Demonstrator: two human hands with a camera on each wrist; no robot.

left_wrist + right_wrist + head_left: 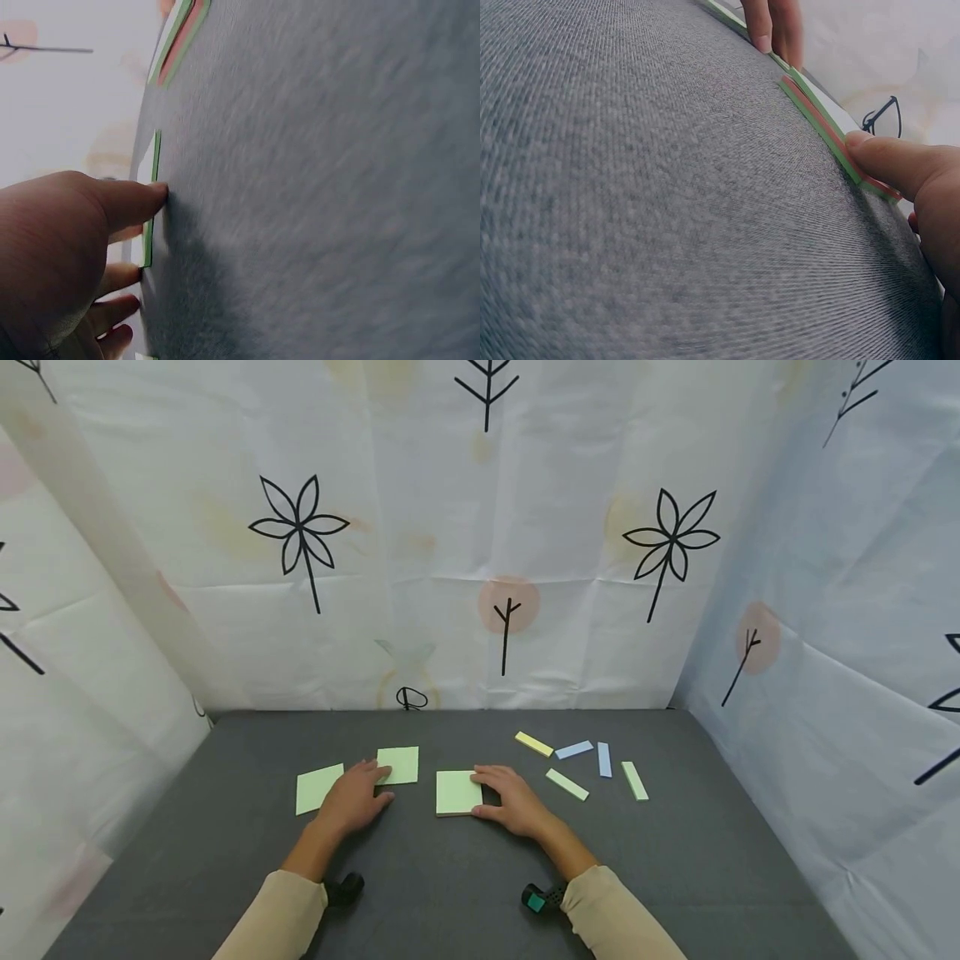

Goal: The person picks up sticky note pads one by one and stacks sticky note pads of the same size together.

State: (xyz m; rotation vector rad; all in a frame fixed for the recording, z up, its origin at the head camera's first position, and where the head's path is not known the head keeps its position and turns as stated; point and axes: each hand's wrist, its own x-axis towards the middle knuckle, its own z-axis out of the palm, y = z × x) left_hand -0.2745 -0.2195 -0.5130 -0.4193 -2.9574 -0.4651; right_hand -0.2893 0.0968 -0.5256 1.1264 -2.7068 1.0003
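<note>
Three pale green squares, which look like sticky notes, lie on the dark grey table. My right hand [513, 802] holds the right side of the rightmost one, a sticky note stack [457, 793], thumb at the near corner and fingers at the far one. From the right wrist, that stack's edge [829, 131] shows a red layer between green ones. My left hand [354, 797] touches the thin middle square [401, 764] with its fingers fairly straight; the thumb is by its near edge. Partly behind that hand is the left square [315, 789].
To the right lie several narrow strips: a yellow strip [534, 743], two blue ones including an upright blue strip [604, 760], and two pale green ones including a slanted green strip [567, 785]. Patterned cloth [570, 643] hangs behind the table and along both sides.
</note>
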